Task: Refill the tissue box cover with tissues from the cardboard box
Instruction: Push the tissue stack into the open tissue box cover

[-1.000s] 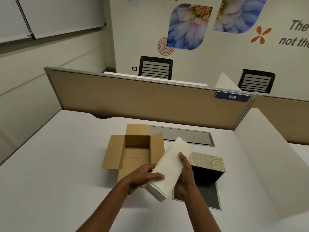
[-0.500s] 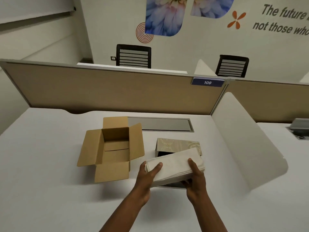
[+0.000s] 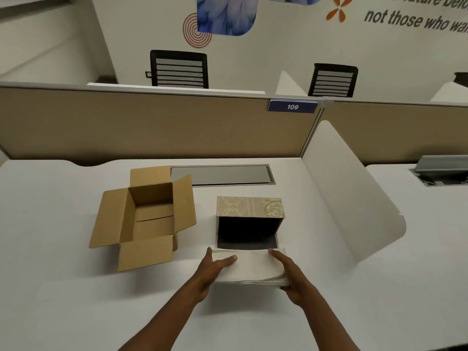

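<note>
Both hands, left and right, are clamping the tissues by the short ends, right at the open mouth of the cover on the desk. That stack's looking light and floppy, so I'd be squeezing the ends evenly or the sheets will be fanning out. Further back the box is sitting open, a tag is reading "109", and the wall is showing "not those who".

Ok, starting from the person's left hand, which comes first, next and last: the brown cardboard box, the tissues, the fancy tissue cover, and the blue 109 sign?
1. Tissue stack: the left hand is on its left end.
2. Tissue box cover: just behind the stack, open side facing the person.
3. Cardboard box: further left, flaps open. Close to the cover's distance, so this order is less sure.
4. 109 sign: on the back partition, far right.
</note>
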The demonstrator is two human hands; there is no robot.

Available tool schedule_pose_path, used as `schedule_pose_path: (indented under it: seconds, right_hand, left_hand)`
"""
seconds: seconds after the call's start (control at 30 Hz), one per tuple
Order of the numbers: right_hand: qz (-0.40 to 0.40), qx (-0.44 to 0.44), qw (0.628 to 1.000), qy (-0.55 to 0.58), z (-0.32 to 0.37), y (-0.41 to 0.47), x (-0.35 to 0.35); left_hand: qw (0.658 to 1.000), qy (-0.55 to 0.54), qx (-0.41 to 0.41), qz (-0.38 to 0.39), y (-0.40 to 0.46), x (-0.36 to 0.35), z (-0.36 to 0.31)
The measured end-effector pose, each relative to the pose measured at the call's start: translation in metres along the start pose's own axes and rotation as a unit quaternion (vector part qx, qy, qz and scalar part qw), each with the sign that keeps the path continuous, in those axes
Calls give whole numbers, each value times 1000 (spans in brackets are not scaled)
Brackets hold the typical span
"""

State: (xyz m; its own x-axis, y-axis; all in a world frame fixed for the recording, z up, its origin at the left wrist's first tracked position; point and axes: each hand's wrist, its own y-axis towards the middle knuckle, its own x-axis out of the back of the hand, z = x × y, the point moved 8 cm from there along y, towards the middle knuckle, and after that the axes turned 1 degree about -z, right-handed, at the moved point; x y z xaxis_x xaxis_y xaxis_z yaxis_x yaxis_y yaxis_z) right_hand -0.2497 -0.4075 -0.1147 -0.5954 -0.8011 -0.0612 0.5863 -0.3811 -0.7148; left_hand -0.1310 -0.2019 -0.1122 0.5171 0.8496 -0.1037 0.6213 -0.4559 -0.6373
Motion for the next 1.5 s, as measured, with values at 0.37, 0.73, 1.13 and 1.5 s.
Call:
schedule_pose_path:
  seconds: [0.37, 0.73, 1.13, 1.5]
  right_hand:
    - [-7, -42, 999, -32, -19, 19, -1]
    - [54, 189, 937, -289, -8, 6, -2]
    - [17, 321, 841, -436, -21, -23, -7]
    - [71, 338, 625, -700, 24, -22, -54]
  left_hand:
    - [994, 66, 11, -87, 19, 26, 43]
    - [979, 163, -83, -86, -1, 38, 35]
    - [890, 361, -270, -70, -17, 37, 26]
    - [808, 514, -287, -33, -7, 28, 9]
